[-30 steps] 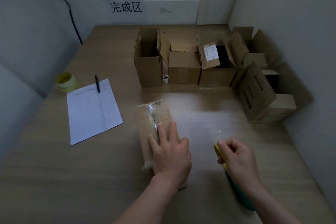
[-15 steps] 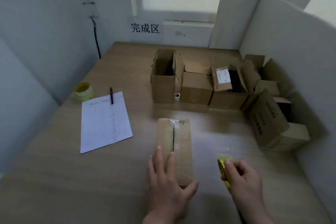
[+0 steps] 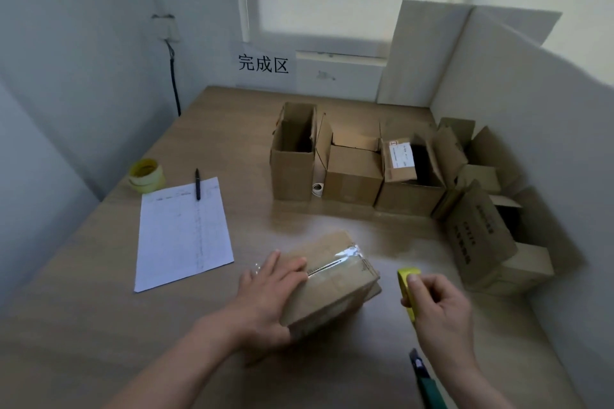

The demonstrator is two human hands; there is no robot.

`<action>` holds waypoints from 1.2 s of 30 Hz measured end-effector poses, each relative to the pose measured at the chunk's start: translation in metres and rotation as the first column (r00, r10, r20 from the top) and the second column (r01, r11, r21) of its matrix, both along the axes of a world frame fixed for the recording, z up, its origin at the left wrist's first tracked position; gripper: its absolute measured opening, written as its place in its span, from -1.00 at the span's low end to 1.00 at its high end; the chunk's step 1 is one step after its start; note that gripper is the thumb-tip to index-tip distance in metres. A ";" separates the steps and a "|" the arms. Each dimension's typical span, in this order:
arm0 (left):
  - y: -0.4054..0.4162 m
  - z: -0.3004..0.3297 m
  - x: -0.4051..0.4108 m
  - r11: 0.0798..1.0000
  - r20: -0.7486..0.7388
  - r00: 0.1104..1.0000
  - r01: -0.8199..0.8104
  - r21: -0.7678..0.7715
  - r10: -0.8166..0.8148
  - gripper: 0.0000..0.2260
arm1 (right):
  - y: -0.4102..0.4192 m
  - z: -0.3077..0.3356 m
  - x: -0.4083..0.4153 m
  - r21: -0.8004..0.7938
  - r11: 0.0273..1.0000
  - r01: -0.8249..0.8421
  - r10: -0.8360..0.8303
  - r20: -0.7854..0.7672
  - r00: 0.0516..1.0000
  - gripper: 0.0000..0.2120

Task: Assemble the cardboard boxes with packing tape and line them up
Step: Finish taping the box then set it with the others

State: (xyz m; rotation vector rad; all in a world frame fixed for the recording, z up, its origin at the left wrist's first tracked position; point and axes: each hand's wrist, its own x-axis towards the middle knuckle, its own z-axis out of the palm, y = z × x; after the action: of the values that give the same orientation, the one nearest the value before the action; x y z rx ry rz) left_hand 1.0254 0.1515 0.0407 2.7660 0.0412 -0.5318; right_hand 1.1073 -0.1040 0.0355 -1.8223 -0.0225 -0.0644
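Observation:
A small cardboard box (image 3: 335, 285) lies turned at an angle in the near middle of the table, with clear packing tape (image 3: 335, 261) along its top seam. My left hand (image 3: 265, 302) rests on its near left end, fingers straight across the top and touching the tape. To the right of the box, my right hand (image 3: 438, 312) grips a yellow tape dispenser (image 3: 408, 289), held just above the table. A green part of the tool (image 3: 428, 385) shows below my wrist.
Several open boxes (image 3: 352, 173) stand in a row at the back, with more (image 3: 478, 236) along the white right partition. A paper sheet (image 3: 184, 232), a pen (image 3: 197, 183) and a yellow tape roll (image 3: 146, 174) lie at the left.
The box has swung round under my left hand, its far end now pointing to the right. The view has tilted upward. My right hand still holds the dispenser beside the box.

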 end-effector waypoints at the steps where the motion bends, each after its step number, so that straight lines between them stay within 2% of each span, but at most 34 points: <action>1: 0.005 0.006 0.005 0.996 -0.008 1.000 0.018 0.090 -0.017 -0.24 | -0.002 -0.002 0.001 -0.003 1.000 0.001 -0.001 -0.013 1.000 -0.77; 3: 0.003 0.017 0.017 0.954 0.045 0.999 -0.014 0.298 0.001 -0.28 | -0.007 -0.005 -0.001 -0.002 1.000 0.008 -0.008 -0.050 0.999 -0.78; 4: -0.005 0.021 0.023 0.937 0.094 0.995 -0.075 0.342 0.046 -0.29 | -0.008 -0.006 -0.002 0.002 1.000 0.011 -0.011 -0.070 0.997 -0.78; 6: -0.029 0.021 0.032 0.946 0.144 0.980 -0.172 0.274 0.137 -0.23 | -0.010 -0.009 -0.004 0.012 1.000 0.014 -0.013 -0.099 0.995 -0.78; 8: -0.054 0.010 0.040 0.962 0.122 0.977 -0.196 0.189 0.175 -0.24 | -0.012 -0.010 -0.006 0.023 1.000 0.009 -0.006 -0.115 0.993 -0.78; 11: -0.074 -0.008 0.046 0.949 0.131 0.963 -0.258 0.181 0.237 -0.37 | -0.015 -0.008 -0.006 0.018 0.999 -0.037 0.039 -0.123 0.992 -0.78; 16: -0.083 -0.010 0.058 0.914 0.192 0.926 -0.361 0.185 0.327 -0.28 | -0.023 -0.007 -0.008 -0.014 0.995 -0.099 0.096 -0.120 0.988 -0.79; 18: -0.091 -0.005 0.067 0.905 0.184 0.918 -0.383 0.183 0.351 -0.33 | -0.024 -0.007 -0.010 -0.007 0.995 -0.098 0.097 -0.115 0.989 -0.79; 20: -0.095 -0.001 0.073 0.928 0.203 0.932 -0.334 0.165 0.299 -0.42 | -0.026 -0.007 -0.011 -0.006 0.996 -0.094 0.093 -0.097 0.991 -0.79; 23: -0.083 -0.003 0.069 0.990 0.238 0.966 -0.117 0.077 0.095 -0.48 | -0.029 -0.004 -0.013 -0.010 0.992 -0.122 0.121 -0.070 0.990 -0.79; 26: -0.055 -0.002 0.062 0.999 0.139 0.989 0.052 0.014 -0.054 -0.41 | -0.030 0.001 -0.018 -0.012 0.979 -0.203 0.202 -0.075 0.977 -0.80; 29: -0.038 0.006 0.057 0.994 0.153 0.983 0.106 -0.024 -0.101 -0.52 | -0.030 0.009 -0.024 -0.031 0.944 -0.327 0.324 -0.073 0.943 -0.80; 31: -0.039 0.012 0.048 0.988 0.265 0.963 0.087 -0.126 -0.051 -0.49 | -0.029 0.017 -0.028 -0.063 0.911 -0.407 0.403 -0.062 0.913 -0.79; 33: -0.050 0.021 0.032 0.921 0.333 0.935 0.020 -0.390 0.120 -0.49 | -0.028 0.025 -0.030 -0.091 0.873 -0.479 0.476 -0.048 0.878 -0.80; 34: -0.058 0.027 0.023 0.823 0.284 0.932 -0.025 -0.568 0.225 -0.54 | -0.028 0.029 -0.031 -0.093 0.856 -0.508 0.506 -0.048 0.861 -0.82; 35: -0.066 0.033 0.014 0.687 0.190 0.936 -0.071 -0.723 0.297 -0.61 | -0.026 0.033 -0.032 -0.089 0.842 -0.533 0.531 -0.046 0.846 -0.84; 36: -0.073 0.035 0.007 0.551 0.079 0.940 -0.126 -0.825 0.333 -0.67 | -0.025 0.036 -0.033 -0.084 0.831 -0.551 0.550 -0.036 0.835 -0.85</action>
State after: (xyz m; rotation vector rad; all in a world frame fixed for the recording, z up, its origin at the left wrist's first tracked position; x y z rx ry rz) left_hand 1.0325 0.0788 0.0761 1.8298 0.0848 -0.0874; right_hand 1.0744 -0.1290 0.0712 -1.8424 -0.5531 0.3632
